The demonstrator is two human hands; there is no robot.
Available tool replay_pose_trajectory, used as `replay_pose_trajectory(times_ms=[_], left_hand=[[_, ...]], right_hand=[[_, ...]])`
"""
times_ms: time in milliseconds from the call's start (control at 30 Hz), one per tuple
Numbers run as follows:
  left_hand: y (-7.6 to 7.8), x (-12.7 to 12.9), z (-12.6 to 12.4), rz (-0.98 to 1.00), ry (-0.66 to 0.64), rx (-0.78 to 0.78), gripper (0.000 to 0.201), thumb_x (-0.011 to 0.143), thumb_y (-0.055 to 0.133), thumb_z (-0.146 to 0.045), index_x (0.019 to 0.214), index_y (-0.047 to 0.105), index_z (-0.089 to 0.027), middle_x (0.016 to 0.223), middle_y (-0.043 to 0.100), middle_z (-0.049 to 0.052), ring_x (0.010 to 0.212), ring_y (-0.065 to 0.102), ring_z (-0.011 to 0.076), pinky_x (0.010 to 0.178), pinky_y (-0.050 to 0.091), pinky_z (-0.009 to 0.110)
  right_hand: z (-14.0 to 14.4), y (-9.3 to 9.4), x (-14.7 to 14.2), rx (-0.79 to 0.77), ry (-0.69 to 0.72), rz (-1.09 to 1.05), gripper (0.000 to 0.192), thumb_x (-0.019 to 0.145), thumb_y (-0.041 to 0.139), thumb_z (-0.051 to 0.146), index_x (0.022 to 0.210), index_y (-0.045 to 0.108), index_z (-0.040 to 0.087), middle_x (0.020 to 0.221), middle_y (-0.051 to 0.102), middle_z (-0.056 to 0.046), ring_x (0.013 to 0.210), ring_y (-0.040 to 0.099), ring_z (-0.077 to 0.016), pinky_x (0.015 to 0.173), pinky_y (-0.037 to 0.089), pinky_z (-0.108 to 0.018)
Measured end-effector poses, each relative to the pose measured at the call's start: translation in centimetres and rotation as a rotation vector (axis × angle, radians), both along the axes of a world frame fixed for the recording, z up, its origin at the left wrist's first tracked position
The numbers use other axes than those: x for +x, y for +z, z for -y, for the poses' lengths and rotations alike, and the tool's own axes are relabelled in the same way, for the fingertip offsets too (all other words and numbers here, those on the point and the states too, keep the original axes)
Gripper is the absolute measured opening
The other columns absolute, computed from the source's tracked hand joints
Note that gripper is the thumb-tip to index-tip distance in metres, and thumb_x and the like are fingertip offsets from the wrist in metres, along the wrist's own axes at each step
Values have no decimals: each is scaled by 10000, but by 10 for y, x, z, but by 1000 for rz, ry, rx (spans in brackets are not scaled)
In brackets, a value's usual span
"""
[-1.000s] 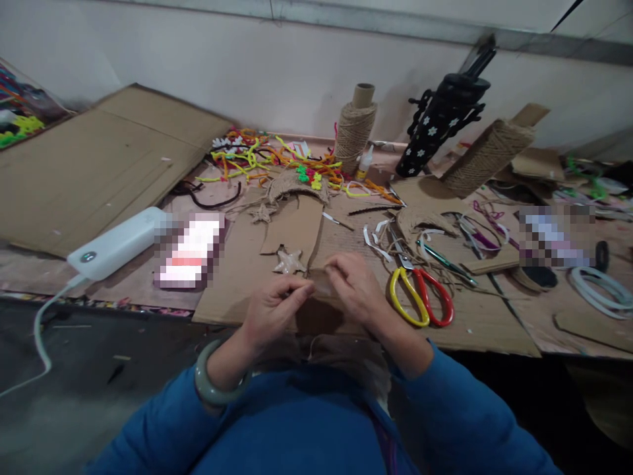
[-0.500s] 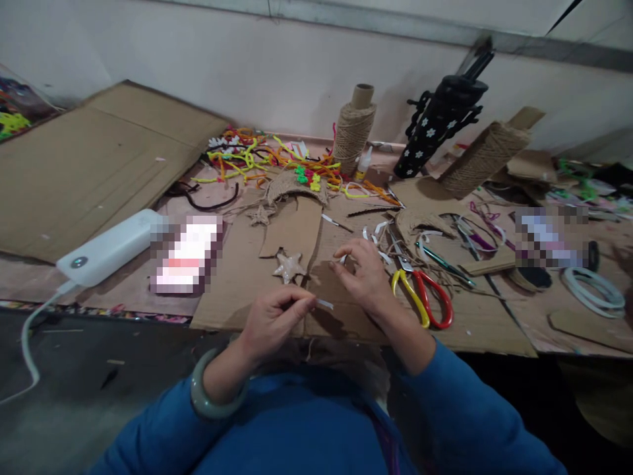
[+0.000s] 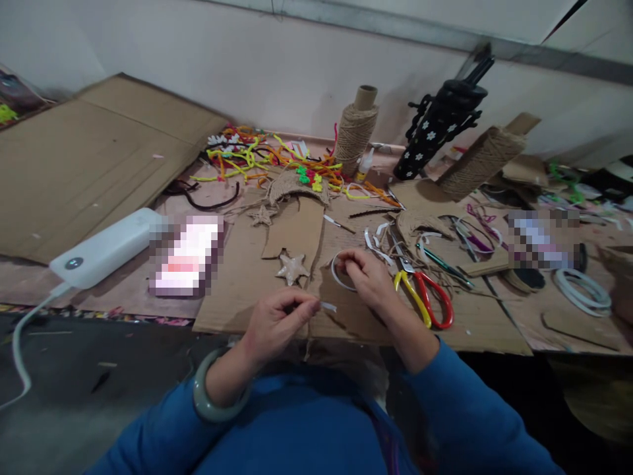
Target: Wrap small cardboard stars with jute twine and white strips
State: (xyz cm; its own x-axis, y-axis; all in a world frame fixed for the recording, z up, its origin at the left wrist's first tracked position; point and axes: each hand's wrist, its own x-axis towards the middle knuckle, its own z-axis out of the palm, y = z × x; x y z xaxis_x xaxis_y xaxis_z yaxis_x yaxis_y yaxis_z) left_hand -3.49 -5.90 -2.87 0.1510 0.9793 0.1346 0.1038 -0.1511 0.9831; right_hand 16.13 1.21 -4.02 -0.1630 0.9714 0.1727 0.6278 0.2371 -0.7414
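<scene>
My left hand [image 3: 281, 320] is closed in a pinch on a short white strip [image 3: 329, 307], whose end sticks out to the right past the fingertips. My right hand [image 3: 363, 274] has its fingers pinched on a thin, curled white strip [image 3: 339, 280] that bends in an arc below them. Just beyond my left hand lies a star [image 3: 293, 268] with a shiny surface, flat on the cardboard [image 3: 237, 290]. Scissors [image 3: 425, 300] with one yellow and one red handle rest to the right of my right wrist. A twine-wrapped star [image 3: 260, 214] and a twine-wrapped crescent [image 3: 297, 188] lie farther back.
Twine rolls [image 3: 356, 132] and a black flowered holder [image 3: 430, 128] stand at the back. Coloured pipe cleaners [image 3: 252, 155] are heaped behind. A lit phone [image 3: 188, 254] and white power bank [image 3: 111, 247] lie left. At right are another crescent [image 3: 420, 224] and a white coil [image 3: 583, 292].
My right hand has turned, fingers curling inward, and a curled white strip now shows below its fingertips. My left hand keeps its pinch on the short strip. The view has shifted slightly.
</scene>
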Motion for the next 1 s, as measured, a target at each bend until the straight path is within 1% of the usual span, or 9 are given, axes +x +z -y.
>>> replay_pose_trajectory(times_ms=[133, 267, 367, 433, 533, 633, 767, 867, 1000], left_hand=[[-1, 0, -2, 55, 27, -87, 196, 807, 605, -308, 704, 704, -174, 641, 681, 34, 607, 594, 141, 554, 448, 236], [-2, -1, -4, 47, 59, -80, 184, 795, 613, -301, 701, 709, -175, 637, 676, 22, 604, 588, 138, 564, 450, 236], [-2, -1, -5, 47, 74, -70, 167, 787, 621, -287, 702, 717, -180, 640, 679, 16, 605, 591, 139, 567, 451, 236], [-3, -1, -4, 57, 56, -79, 142, 773, 643, -278, 705, 722, -182, 640, 684, 18, 604, 596, 142, 564, 453, 237], [-7, -3, 0, 183, 57, -88, 125, 772, 660, -288, 739, 728, -189, 675, 705, 31, 641, 625, 154, 607, 482, 251], [-9, -7, 5, 406, 231, -34, 157, 815, 622, -323, 848, 727, -210, 780, 727, 38, 747, 650, 155, 728, 502, 266], [0, -16, 5, 523, 434, -2, 235, 804, 638, -344, 1005, 689, -231, 1068, 697, 61, 1086, 593, 194, 990, 406, 337], [8, -19, -1, 565, 414, -141, 337, 790, 645, -392, 1097, 628, -252, 1214, 631, 67, 1268, 464, 215, 1079, 311, 383], [11, -18, -12, 589, 367, -258, 430, 772, 641, -465, 1137, 569, -251, 1286, 570, 80, 1325, 394, 214, 1107, 263, 381]], right_hand=[[9, 16, -3, 107, -65, -71, 164, 830, 488, 264, 891, 612, 175, 809, 654, -47, 718, 598, -167, 653, 468, -290], [30, 46, -15, 181, 363, 23, 157, 869, 516, 279, 864, 633, 175, 834, 670, -55, 791, 605, -166, 711, 455, -280], [41, 56, -22, 218, 471, 169, 176, 893, 498, 253, 829, 643, 175, 741, 661, -43, 718, 585, -158, 661, 420, -270], [41, 55, -20, 209, 430, 229, 194, 898, 478, 230, 810, 642, 175, 725, 655, -46, 709, 579, -163, 651, 406, -273], [31, 48, -12, 147, 231, 223, 192, 882, 475, 233, 783, 626, 168, 761, 658, -63, 742, 587, -182, 675, 410, -287], [20, 47, -9, 37, 98, 76, 207, 883, 454, 274, 785, 609, 177, 730, 642, -37, 704, 585, -165, 655, 419, -268], [17, 50, -21, -86, 189, 101, 228, 887, 441, 306, 942, 622, 179, 850, 679, -47, 789, 608, -178, 698, 424, -277], [18, 46, -34, -142, 241, 177, 271, 901, 425, 314, 1016, 621, 167, 951, 693, -85, 867, 618, -206, 724, 425, -300], [16, 36, -42, -108, 278, 200, 288, 926, 402, 327, 986, 641, 178, 933, 693, -81, 860, 616, -204, 733, 420, -304]])
